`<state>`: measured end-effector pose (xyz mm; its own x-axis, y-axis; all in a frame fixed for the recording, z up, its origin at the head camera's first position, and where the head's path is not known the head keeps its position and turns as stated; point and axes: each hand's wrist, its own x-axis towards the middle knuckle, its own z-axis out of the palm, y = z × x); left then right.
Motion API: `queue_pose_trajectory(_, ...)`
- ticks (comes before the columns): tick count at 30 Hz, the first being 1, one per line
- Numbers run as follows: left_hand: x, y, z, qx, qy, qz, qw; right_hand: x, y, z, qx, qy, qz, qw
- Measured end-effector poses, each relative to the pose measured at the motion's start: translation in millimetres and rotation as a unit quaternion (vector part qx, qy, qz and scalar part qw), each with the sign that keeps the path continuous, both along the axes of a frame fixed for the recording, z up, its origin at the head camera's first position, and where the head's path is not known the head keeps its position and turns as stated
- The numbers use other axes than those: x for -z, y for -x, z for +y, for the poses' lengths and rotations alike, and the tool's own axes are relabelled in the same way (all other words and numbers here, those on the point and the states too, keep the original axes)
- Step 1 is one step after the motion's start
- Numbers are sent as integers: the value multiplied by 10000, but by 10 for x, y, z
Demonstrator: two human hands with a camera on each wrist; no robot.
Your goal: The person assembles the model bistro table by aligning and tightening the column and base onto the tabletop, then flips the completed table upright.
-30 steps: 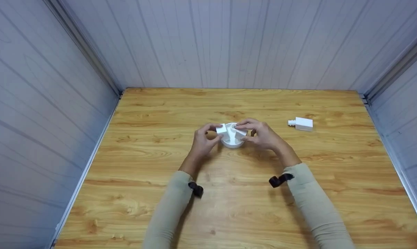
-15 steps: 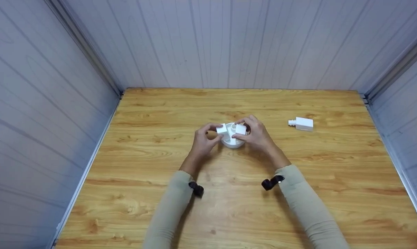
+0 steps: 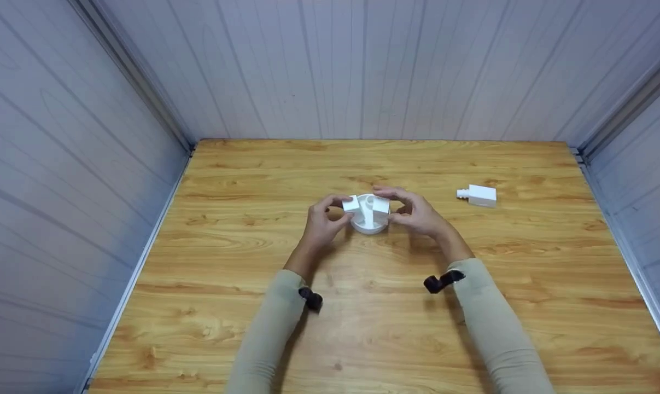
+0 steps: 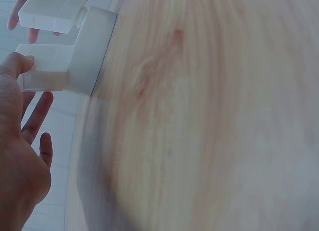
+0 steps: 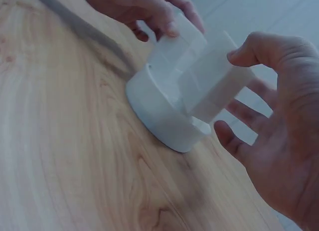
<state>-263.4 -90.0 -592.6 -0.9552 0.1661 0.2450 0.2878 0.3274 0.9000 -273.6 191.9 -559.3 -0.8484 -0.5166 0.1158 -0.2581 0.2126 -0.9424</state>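
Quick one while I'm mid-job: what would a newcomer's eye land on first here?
Probably the round white base near the middle of the wooden table, with a left block and a right block standing up from it. The left hand pinches the left block; the right hand is at the right one. Next, likely the loose white block with a narrow neck, lying apart toward the table's right side.

Pale-panelled booth (image 3: pixel 330 71), woodgrain tabletop (image 3: pixel 198 306)
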Motion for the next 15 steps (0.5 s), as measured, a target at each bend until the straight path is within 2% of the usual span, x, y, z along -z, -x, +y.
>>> queue_pose_trajectory(3, -6, 0, 2, -7, -11, -26, 10000, -12, 15, 17, -7, -42, -133, 9999)
queue_pose_trajectory(7, -5, -1, 6, -7, 0, -119, 9999, -17, 15, -5, 227, -277, -144, 9993)
queue_pose_trajectory(15, -11, 4, 2, -48, -27, -170, 9998, 5, -12, -127, 1177, -469, 503, 9907)
